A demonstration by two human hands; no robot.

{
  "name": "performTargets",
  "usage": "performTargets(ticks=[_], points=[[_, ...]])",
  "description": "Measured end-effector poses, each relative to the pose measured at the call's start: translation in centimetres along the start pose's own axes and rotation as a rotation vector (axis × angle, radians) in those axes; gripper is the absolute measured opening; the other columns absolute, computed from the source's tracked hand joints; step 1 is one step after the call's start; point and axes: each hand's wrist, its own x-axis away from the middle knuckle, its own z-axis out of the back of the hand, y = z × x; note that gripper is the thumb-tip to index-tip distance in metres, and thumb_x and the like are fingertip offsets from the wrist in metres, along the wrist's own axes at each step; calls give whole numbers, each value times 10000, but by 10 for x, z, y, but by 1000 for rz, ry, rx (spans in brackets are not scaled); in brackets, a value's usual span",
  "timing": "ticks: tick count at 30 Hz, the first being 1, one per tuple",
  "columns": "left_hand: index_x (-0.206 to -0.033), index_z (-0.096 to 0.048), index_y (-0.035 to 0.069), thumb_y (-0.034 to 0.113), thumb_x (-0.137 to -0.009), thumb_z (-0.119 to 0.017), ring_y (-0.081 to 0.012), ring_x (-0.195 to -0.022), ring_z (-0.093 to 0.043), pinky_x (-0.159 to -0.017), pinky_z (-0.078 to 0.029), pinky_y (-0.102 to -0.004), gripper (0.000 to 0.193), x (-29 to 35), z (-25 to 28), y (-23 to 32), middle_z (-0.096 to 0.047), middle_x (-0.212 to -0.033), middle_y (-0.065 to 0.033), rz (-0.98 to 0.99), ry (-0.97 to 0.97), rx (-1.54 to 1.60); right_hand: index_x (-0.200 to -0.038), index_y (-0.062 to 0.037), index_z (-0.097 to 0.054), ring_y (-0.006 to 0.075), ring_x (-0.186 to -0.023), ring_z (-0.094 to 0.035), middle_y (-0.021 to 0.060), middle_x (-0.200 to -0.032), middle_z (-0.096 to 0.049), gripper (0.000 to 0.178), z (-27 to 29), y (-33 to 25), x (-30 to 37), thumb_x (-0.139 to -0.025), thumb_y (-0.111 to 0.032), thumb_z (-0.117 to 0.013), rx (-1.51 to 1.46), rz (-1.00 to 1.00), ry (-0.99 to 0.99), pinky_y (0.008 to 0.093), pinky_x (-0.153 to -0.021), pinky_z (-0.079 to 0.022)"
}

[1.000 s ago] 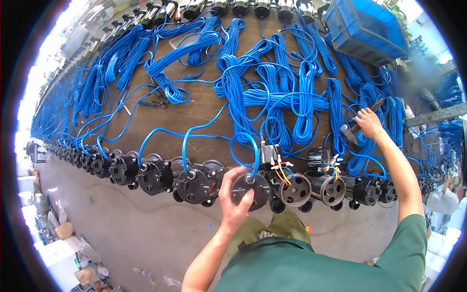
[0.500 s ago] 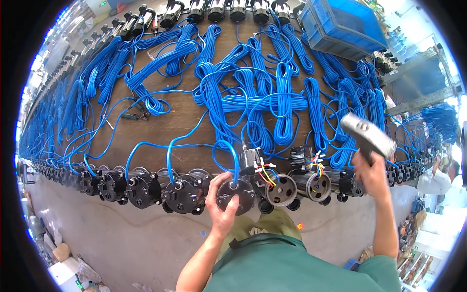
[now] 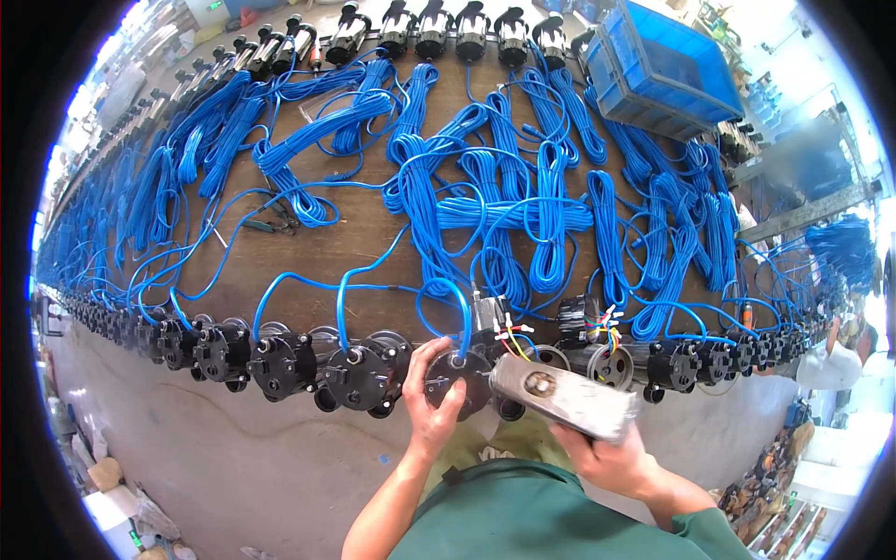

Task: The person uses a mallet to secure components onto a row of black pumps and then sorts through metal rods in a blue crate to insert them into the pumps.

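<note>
hammer down from right side to lower centre-right, right hand clamped on it, left hand still gripping black end cap, blue cable looping above

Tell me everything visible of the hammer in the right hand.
The hammer has a grey, metal-looking block head, slightly motion-blurred, with a rounded brownish spot on its upper face. The right hand holds it; the handle is largely hidden. The head slants, its left end higher in the picture, beside the black round cap that the left hand grasps; contact there is unclear.
</note>
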Motion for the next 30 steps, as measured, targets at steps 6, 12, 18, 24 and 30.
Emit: performTargets(ticks=[6,12,18,24,30], points=[[-1279,-584,-11,135,-768,-702,-280,-1196,-578,-1054,-450,-386,545,1,5,5,-564,-1278,-172,-16,-32,-38,-984,-33,-584,353,-607,-625,163,-686,-635,228,-14,10,6,-968,-243,-673,77,-452,-168,440,-585,-476],[-1366,-516,27,507,-535,-957,-379,-1272,-537,-1088,-410,-489,1055,1,18,-18,-550,-1361,-191,-422,-16,-233,-968,3,-627,72,-678,-492,55,-797,-594,84,3,-67,-18,-955,-79,-638,-128,-231,4,242,-610,-411],[-1277,-583,54,423,-479,-981,-336,-1131,-633,-989,-476,-450,966,-2,13,-23,-653,-1217,-137,-408,23,-200,-1027,-33,-588,409,-722,-680,212,-760,-671,244,-63,-26,-22,-919,-221,-701,337,-217,-308,491,-622,-534],[-1280,-575,55,426,-478,-986,-359,-1090,-648,-962,-504,-465,974,1,26,-19,-652,-1204,-151,-421,49,-254,-1078,-11,-645,253,-595,-593,165,-710,-616,259,-24,-71,-40,-960,-239,-671,54,-343,-278,369,-596,-478],[-1306,-539,80,399,-506,-989,-350,-1153,-622,-1002,-476,-473,973,6,21,-20,-630,-1252,-127,-409,-34,-225,-809,-8,-564,114,-549,-513,12,-648,-548,334,-33,-18,23,-987,-273,-665,168,-302,85,302,-510,-409]])
